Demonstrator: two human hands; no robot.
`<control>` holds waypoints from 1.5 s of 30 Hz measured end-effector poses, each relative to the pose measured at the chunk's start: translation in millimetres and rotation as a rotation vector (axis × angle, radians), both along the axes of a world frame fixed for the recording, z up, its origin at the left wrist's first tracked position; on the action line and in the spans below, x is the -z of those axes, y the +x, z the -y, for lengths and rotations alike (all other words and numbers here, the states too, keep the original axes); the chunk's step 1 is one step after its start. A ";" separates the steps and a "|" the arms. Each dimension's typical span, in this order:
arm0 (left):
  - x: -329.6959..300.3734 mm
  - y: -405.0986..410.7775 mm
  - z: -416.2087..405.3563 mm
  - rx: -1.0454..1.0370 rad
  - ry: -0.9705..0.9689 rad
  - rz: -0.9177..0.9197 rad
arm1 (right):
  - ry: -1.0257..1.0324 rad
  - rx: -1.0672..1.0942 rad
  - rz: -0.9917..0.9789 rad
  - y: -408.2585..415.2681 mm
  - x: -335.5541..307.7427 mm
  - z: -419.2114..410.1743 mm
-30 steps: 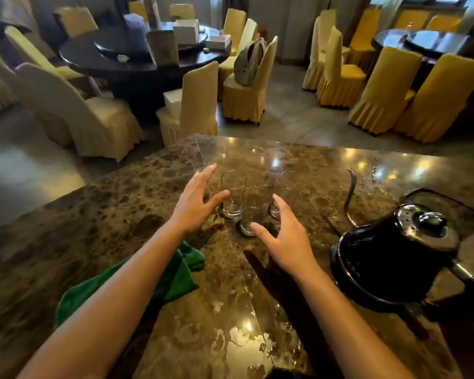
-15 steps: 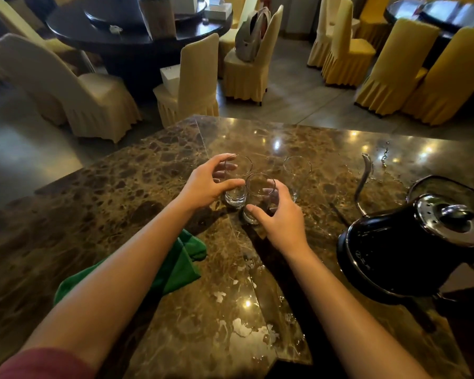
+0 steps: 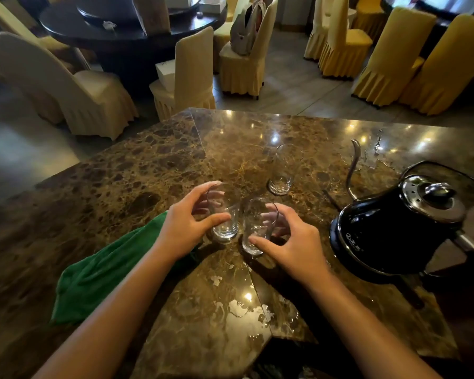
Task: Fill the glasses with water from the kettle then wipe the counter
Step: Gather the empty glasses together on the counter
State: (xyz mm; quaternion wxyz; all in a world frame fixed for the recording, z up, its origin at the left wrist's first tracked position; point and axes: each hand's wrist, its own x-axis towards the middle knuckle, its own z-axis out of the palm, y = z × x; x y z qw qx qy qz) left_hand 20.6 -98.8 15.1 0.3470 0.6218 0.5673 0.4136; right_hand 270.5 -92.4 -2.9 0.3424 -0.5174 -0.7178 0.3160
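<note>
Three clear empty glasses stand on the brown marble counter. My left hand wraps around the left glass. My right hand grips the middle glass, which stands right beside the left one. The third glass stands alone farther back, untouched. A black gooseneck kettle with a shiny lid sits at the right, its thin spout rising toward the far side. A green cloth lies crumpled on the counter under my left forearm.
Water puddles glisten on the counter in front of me and more drops lie beyond the kettle spout. Past the counter's far edge stand covered chairs and a dark round table.
Both hands closed around two glasses and pulled them toward me, away from the third glass, which stayed in place. The head camera tilted further down.
</note>
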 end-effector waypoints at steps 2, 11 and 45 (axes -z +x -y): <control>3.0 3.6 15.4 -0.002 0.013 0.005 | 0.015 -0.012 0.031 1.4 0.0 9.8; 20.2 5.0 58.8 -0.050 0.051 -0.018 | 0.026 -0.072 0.052 0.3 6.6 30.8; -13.5 62.6 -165.5 0.367 -0.053 -0.405 | -0.018 0.091 0.230 26.6 -10.7 -129.3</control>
